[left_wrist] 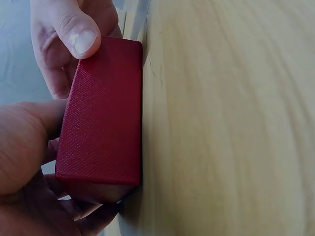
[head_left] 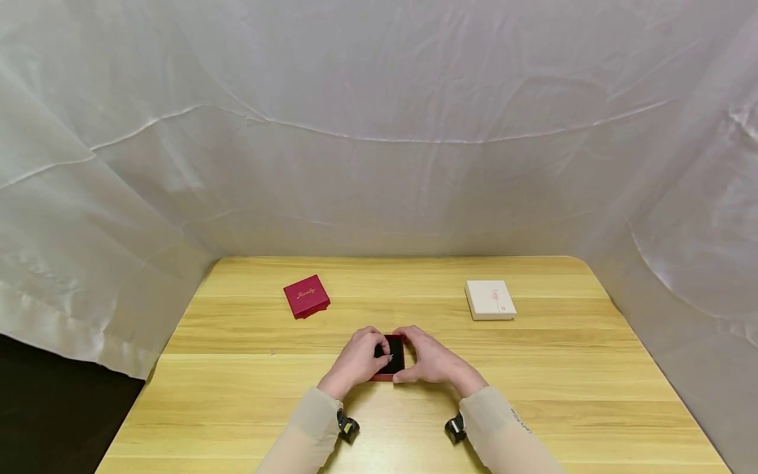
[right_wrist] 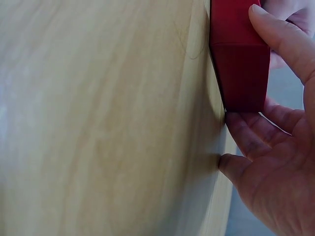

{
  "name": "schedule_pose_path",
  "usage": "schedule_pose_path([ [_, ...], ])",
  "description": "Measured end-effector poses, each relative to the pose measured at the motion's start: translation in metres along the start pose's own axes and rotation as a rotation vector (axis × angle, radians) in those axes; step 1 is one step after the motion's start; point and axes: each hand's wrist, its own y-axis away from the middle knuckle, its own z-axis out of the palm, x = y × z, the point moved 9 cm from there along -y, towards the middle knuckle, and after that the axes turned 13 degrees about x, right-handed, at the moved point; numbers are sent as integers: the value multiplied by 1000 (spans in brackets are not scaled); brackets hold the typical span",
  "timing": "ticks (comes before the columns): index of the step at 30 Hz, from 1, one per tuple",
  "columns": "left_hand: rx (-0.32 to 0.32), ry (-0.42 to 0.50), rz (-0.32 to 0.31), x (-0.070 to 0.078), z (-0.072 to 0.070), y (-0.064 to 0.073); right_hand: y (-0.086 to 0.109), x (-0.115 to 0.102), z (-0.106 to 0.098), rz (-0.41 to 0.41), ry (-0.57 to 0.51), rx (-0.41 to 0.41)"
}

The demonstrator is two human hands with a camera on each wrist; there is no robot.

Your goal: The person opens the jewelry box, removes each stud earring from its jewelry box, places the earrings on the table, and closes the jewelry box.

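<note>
The open red box [head_left: 382, 378] is sitting on the tabletop [head_left: 562, 401] between both hands, toward six o'clock of the wood surface. The left grip [head_left: 359, 355], arriving from nine o'clock, is pinching a tiny bright item [head_left: 391, 356] between thumb and forefinger, over the box's black insert [head_left: 398, 350]; the item's exact form is staying too small to tell. The right grip [head_left: 432, 359], at three o'clock, is grasping the box, its thumb bearing on the five o'clock corner and its fingers curving about the one o'clock corner. Working well here is probably calling for a light fingertip pinch, a slow wrist, and firm but gentle bracing, since so light a box is likely sliding or denting under careless pressure. The box's straight walls are showing a fine cross-hatched grain, crisp edges and square corners; the insert is looking matte and soft. At ten o'clock from it a squarish crimson case [head_left: 306, 296] is bearing pale script; at two o'clock a smooth white box [head_left: 491, 299] is lying flat. Creased, faintly glossy fabric [head_left: 379, 178] is hanging beyond, toward twelve.
</note>
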Motion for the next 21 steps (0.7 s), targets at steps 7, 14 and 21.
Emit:
schedule_pose_path([
  [7, -13, 1, 0, 0, 2, 0, 0, -1, 0, -6, -3, -1],
  [14, -8, -16, 30, 1, 1, 0, -1, 1, 0, 4, -5, -3],
  [21, -20, -12, 27, 1, 1, 1, 0, 0, 1, -6, -5, -3],
])
